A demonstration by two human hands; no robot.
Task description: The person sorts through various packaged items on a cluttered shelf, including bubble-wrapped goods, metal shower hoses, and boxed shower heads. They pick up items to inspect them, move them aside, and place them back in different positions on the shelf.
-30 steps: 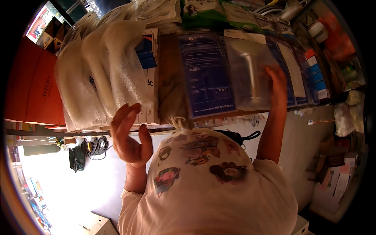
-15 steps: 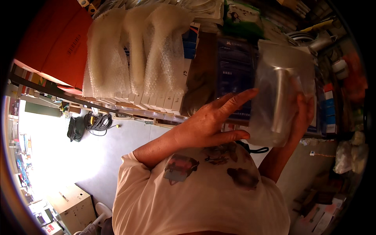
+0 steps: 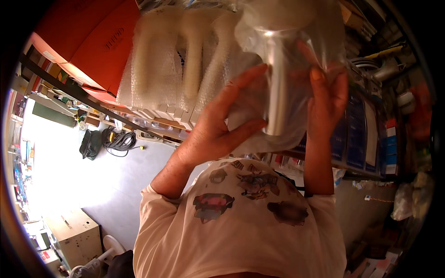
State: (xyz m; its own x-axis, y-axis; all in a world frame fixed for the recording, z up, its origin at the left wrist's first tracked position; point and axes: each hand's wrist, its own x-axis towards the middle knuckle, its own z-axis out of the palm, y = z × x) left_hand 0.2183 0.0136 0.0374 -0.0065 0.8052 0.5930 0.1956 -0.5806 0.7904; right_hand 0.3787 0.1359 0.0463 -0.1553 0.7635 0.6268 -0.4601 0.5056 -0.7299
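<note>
A silver shower head [image 3: 277, 88] with a wide round top and a straight handle is inside a clear, loose plastic bag [image 3: 245, 143]. It is held up in front of me over the shelf. My left hand [image 3: 222, 116] grips the bag from the left, its index finger and thumb reaching the handle's edge and the other fingers hidden. On the opposite side, my right hand [image 3: 327, 97] pinches the bag, with one fingertip showing through the plastic. Several similar long-handled pieces in bubble wrap [image 3: 157, 65] lie to the left.
A large orange box [image 3: 88, 46] stands at the far left. Dark blue packages [image 3: 354, 129] lie right of my right hand. White boxes [image 3: 167, 116] line the shelf under the bubble wrap. On the floor are a coiled black cable [image 3: 119, 141] and a beige cabinet [image 3: 76, 236].
The bagged shower head has come up and leftward, nearer to the view. My left hand, reaching toward the bag before, is now on it. The right hand has risen with it.
</note>
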